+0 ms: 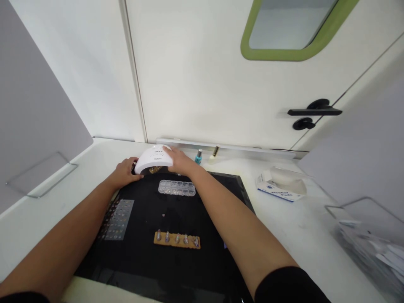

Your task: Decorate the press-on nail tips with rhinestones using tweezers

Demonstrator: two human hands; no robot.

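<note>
Your left hand (125,173) and right hand (181,161) are gripping the lamp (154,158) at eleven o'clock, fingers curling around its sides, where uneven pressure could tip its rim onto the strip (155,169) beneath.

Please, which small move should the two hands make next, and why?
Probably set the white lamp down level: the left hand and right hand hold its sides, and a gold strip shows under its arch. Whether it already rests flat, I cannot tell.
</note>
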